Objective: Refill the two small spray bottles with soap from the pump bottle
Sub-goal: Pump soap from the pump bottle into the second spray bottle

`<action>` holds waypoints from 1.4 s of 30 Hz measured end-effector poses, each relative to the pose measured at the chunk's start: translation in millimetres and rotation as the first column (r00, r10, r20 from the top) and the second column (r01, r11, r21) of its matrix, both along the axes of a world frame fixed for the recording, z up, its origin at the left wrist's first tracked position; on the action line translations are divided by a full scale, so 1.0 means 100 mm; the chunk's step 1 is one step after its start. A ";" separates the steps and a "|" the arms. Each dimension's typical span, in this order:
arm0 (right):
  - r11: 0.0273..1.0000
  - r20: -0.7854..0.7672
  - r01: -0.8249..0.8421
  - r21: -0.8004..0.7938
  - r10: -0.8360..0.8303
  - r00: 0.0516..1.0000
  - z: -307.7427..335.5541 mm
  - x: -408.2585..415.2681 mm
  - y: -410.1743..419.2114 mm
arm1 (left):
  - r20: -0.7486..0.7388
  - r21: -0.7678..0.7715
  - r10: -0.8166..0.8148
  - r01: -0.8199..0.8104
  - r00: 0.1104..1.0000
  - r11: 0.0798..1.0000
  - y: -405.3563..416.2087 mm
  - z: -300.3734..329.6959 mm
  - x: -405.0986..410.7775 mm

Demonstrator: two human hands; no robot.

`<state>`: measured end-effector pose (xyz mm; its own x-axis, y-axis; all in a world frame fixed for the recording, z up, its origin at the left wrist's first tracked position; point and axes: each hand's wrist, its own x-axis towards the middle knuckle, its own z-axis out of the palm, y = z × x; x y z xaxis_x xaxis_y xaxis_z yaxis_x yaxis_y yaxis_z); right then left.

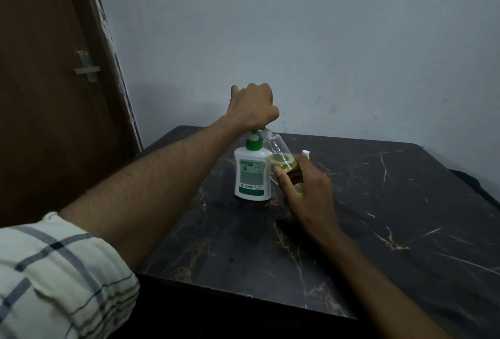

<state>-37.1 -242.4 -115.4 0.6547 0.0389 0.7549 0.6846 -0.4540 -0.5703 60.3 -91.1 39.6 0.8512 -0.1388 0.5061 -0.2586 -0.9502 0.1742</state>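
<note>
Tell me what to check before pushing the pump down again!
1. Pump bottle upright on the table: ok.
2. Left hand on the pump head: ok.
3. Right hand has a grip on the small clear bottle: ok.
4. Small bottle's mouth under the nozzle: cannot tell, the left hand hides it.
5. Room left in the small bottle: ok, yellowish soap only near its bottom.

One pump bottle (251, 173), two small spray bottles (280, 154) (305, 152).

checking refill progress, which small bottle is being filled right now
The clear small bottle gripped in the right hand, tilted against the pump bottle, yellowish soap inside. The other stands mostly hidden behind, only its white top showing.
</note>
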 end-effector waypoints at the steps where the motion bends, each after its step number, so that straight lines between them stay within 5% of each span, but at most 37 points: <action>1: 1.000 -0.003 0.002 -0.003 -0.002 1.000 0.00 0.00 0.00 | -0.001 -0.006 -0.001 0.001 1.000 1.000 0.01 0.00 0.00; 42: 1.000 -0.009 -0.015 0.005 0.015 1.000 0.00 -0.01 0.00 | 0.002 -0.091 -0.089 0.089 0.996 0.992 0.03 -0.04 0.02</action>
